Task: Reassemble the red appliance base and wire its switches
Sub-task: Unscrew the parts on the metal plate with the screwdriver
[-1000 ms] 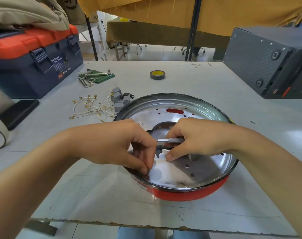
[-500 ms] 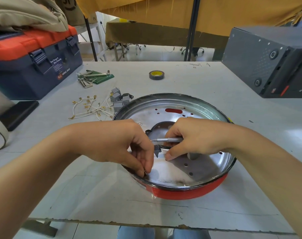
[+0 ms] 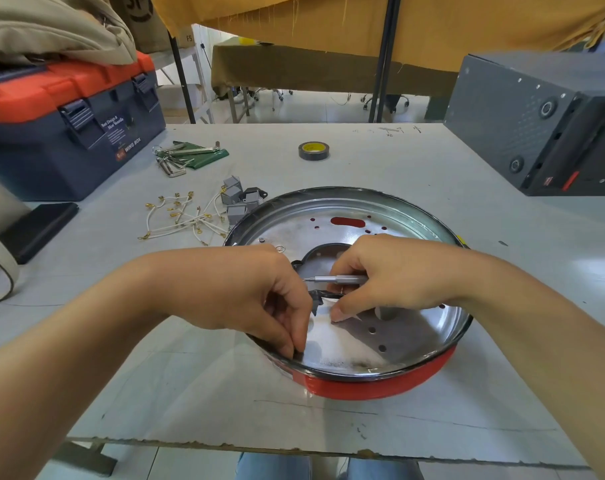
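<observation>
Red appliance base [image 3: 380,388] sitting near front edge of white table [image 3: 432,174], shiny metal inner pan facing up, perforated with holes and one oblong slot showing red through it. Left hand [image 3: 245,289] over near-left rim, fingers curled downward, thumb and forefinger pinched together at the pan floor; too small to tell what is pinched. Right hand [image 3: 394,278] over pan centre, fingers curled around a slim silver screwdriver [image 3: 339,279] held roughly level, tip pointing toward left hand. Small dark bracket [image 3: 316,299] just below screwdriver, between the two hands. Grey switches [image 3: 237,199] clustered just outside far-left rim, beside loose white wires [image 3: 180,220] with brass terminals. Farther back: hex keys on green pouch [image 3: 190,155], tape roll [image 3: 313,150]. Blue and orange toolbox [image 3: 69,133] far left; dark grey box [image 3: 536,123] far right.
</observation>
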A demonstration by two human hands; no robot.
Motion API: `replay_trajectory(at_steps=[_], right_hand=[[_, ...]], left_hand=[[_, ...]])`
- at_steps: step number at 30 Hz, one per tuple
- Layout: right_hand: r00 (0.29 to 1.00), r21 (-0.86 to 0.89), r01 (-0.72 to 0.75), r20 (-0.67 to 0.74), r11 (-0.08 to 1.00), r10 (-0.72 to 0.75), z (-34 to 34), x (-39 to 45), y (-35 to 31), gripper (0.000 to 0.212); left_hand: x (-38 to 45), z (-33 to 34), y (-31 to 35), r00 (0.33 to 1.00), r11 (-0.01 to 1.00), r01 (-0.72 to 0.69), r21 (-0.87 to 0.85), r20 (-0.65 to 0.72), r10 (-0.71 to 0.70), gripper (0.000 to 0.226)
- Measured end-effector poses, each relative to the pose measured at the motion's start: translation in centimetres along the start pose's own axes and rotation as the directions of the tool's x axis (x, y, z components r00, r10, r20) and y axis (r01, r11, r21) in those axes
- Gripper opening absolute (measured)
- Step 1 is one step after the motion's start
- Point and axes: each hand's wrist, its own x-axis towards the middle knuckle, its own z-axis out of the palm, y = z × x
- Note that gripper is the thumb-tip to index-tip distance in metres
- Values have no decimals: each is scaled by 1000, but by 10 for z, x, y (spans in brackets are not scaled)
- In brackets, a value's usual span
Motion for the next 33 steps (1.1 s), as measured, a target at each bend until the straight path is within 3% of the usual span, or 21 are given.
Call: replay_trajectory(at_steps=[5,10,12,15,18,20,23,27,33], right_hand=[[994,103,22,-107,994,-11,-3,-8,1,17],[965,362,158,-254,919,-66,-9,-20,7,18],[947,462,279,-278,842,-161,-10,-24,9,21],[910,673,396,-196,625,-366,-9,-28,14,20],[832,838,346,-67,421,-551,-9,-28,17,58],[795,872,311,-22,377,-607,-7,-27,15,65],[859,789,336,-33,515,-511,-4,-26,8,29],[937,583,295,-21,757,-349,2,-25,-6,34],[965,407,261,-90,875,-246,12,-21,-17,9]], left_hand=[[-1,1,0,1000,1000,1,12,-11,-1,10],[0,0,2,999,999,35,13,-14,-35,16],[0,0,3,999,999,46,10,-15,-45,14],[0,-1,3,999,998,48,28,-19,-47,9],[-1,-2,3,999,998,52,40,-14,-51,8],[-1,-3,4,999,998,53,45,-4,-53,7],[-1,-3,4,999,997,53,48,-2,-53,8],[-1,-2,3,998,996,51,71,-25,-49,9],[0,-1,0,998,995,67,75,-20,-65,15]])
